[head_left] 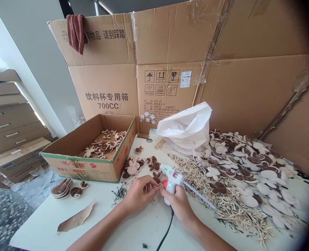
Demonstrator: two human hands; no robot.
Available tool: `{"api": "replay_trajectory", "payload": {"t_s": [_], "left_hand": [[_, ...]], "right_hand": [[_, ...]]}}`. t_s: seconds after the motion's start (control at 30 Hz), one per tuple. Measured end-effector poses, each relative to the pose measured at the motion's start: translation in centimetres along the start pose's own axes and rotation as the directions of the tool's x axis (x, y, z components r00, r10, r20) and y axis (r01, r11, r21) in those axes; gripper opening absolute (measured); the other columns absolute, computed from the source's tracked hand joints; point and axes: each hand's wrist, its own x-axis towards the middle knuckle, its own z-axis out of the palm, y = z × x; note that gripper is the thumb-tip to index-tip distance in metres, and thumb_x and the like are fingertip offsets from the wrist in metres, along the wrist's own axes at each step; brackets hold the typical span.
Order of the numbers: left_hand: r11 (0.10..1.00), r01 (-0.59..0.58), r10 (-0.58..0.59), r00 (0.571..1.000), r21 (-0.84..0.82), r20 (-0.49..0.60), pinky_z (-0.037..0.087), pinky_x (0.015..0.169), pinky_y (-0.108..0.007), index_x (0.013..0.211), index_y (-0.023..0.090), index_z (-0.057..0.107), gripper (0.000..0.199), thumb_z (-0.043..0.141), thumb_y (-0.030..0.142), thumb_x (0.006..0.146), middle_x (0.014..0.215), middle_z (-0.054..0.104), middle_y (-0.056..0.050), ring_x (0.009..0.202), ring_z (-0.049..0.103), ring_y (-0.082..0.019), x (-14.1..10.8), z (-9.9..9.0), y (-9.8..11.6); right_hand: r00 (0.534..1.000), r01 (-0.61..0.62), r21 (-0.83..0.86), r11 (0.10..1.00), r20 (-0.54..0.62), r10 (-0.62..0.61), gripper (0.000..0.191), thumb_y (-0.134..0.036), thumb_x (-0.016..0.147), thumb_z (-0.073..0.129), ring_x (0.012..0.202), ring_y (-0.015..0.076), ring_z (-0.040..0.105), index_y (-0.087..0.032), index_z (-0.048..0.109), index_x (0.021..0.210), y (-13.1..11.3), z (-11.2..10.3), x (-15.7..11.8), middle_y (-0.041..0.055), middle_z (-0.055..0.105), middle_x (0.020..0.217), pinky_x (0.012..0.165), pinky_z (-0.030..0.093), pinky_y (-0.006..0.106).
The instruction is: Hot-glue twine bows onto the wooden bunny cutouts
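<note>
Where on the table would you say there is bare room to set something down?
The table has bare patches between the torn cardboard and the left forearm, and, apart from a small dark scrap, between that forearm and the black cable. Right of the glue gun, pale strips and plush pieces crowd it.

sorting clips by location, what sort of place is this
Probably a small craft workshop or hand-assembly station. The right hand holds a glue gun, brown and pale fabric-like pieces lie heaped on the white table, and an open cardboard box holds more small pieces.
</note>
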Motion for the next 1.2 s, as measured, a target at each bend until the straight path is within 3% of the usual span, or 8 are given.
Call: {"api": "replay_trajectory", "payload": {"t_s": [0.33,0.7,1.0,1.2], "left_hand": [[0.997,-0.028,0.021,0.996,0.073,0.091,0.038,0.062,-0.026,0.088,0.022,0.069,0.012,0.06,0.028,0.092,0.082,0.067,-0.001,0.068,0.053,-0.014,-0.19,0.1,0.22],[0.999,-0.001,-0.004,0.995,0.043,0.102,0.037,0.06,-0.025,0.09,0.021,0.07,0.016,0.058,0.03,0.095,0.076,0.067,0.0,0.065,0.051,-0.014,-0.17,0.17,0.2],[0.997,-0.029,0.024,0.998,0.07,0.06,0.041,0.069,-0.026,0.089,0.023,0.07,0.009,0.062,0.026,0.093,0.088,0.069,-0.001,0.08,0.059,-0.016,-0.15,-0.1,0.36],[0.997,-0.053,0.049,0.996,0.049,0.076,0.042,0.072,-0.026,0.089,0.022,0.069,0.009,0.061,0.024,0.093,0.086,0.071,0.0,0.08,0.06,-0.015,-0.17,-0.09,0.37]], "right_hand": [[1.0,-0.017,0.016,1.0,-0.007,0.017,0.029,-0.03,0.07,0.073,0.054,0.0122,0.045,-0.02,0.063,0.096,0.2,-0.03,0.09,-0.003,0.056,0.068,0.048,0.039,0.025],[0.999,-0.044,0.012,0.999,0.013,0.044,0.031,-0.033,0.07,0.073,0.054,0.0123,0.043,-0.019,0.063,0.095,0.6,-0.26,0.36,-0.0051,0.05,0.063,0.047,0.038,0.024],[0.998,-0.047,0.01,0.999,-0.03,0.048,0.031,-0.03,0.069,0.073,0.057,0.0131,0.045,-0.02,0.063,0.097,-0.1,-0.01,-0.11,-0.0035,0.053,0.066,0.05,0.04,0.025],[0.998,-0.052,0.004,0.999,-0.028,0.052,0.032,-0.031,0.069,0.072,0.056,0.0125,0.044,-0.018,0.064,0.097,-0.27,0.08,-0.12,-0.0039,0.052,0.066,0.049,0.039,0.024]]}}
